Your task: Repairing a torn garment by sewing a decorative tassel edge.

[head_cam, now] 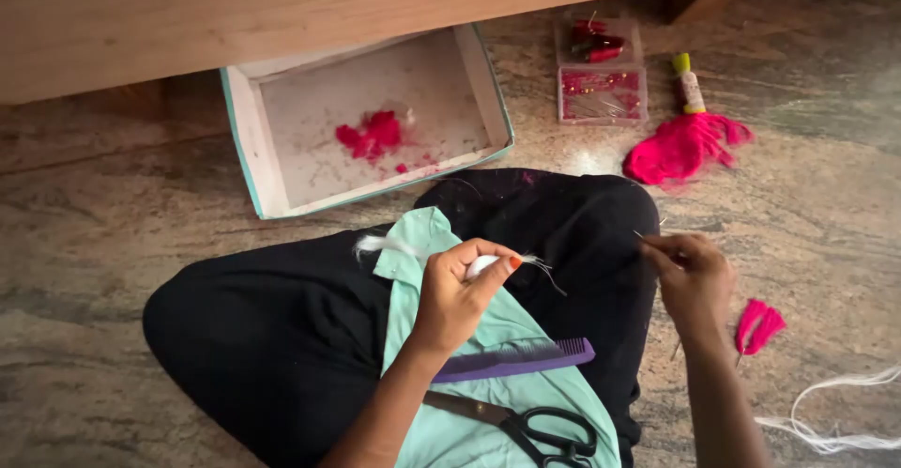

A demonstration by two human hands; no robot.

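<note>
We find the left hand point(450, 304) pinching a white tassel point(483, 264) above the comb point(516, 360), the right hand point(690, 276) pinching a needle point(648, 238); fine threads could snag.

A small white tassel point(483, 263) sits pinched in the left hand point(457, 294) above the lap, its loose pale threads fanning out to the right. A thin needle point(648, 236), barely visible, pokes up from the pinched fingertips of the right hand point(693, 276), angled toward the tassel and apart from it.
</note>
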